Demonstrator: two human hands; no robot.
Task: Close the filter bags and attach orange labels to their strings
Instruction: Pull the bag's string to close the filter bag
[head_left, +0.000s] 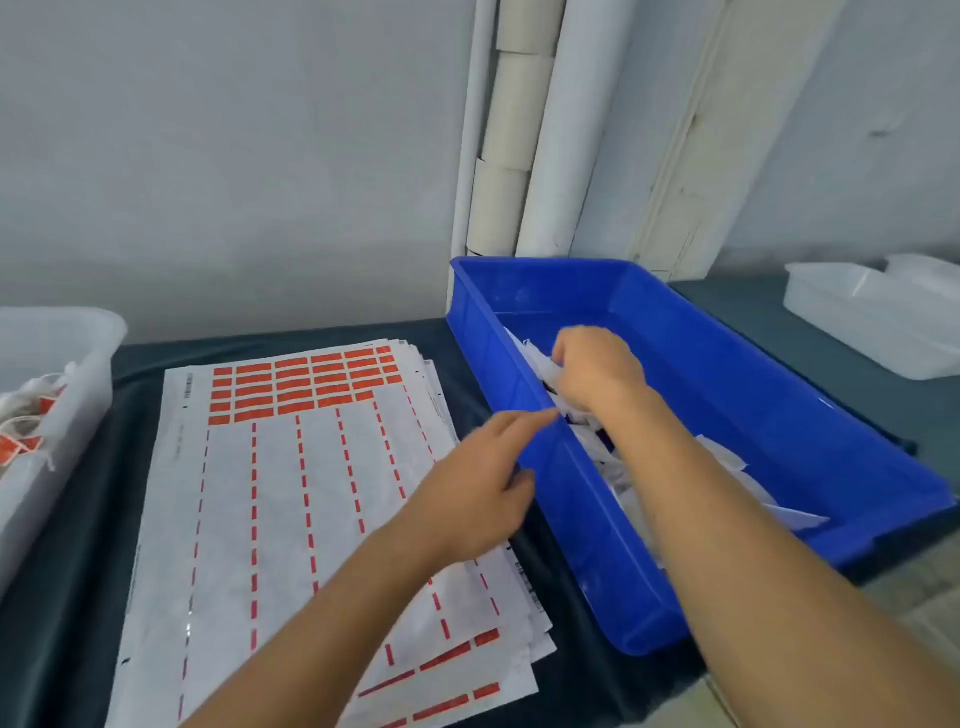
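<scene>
Grabbing the next filter bag out of the blue bin (675, 332)

Right hand (597, 371) is down in the bin at right, fingers curled round a white filter bag (532, 358); left hand (480, 480) hangs relaxed and empty by the bin's near-left wall. I'd pull just one bag free. Bag's long axis seems to run near-left to far-right, though it's blurry. Orange labels (306, 382) sit far-left on the sheet (280, 519).

Right hand (597, 371) gripping white filter bags (537, 364) inside blue bin (727, 353), left hand (483, 478) relaxed above label sheets (291, 467)
</scene>
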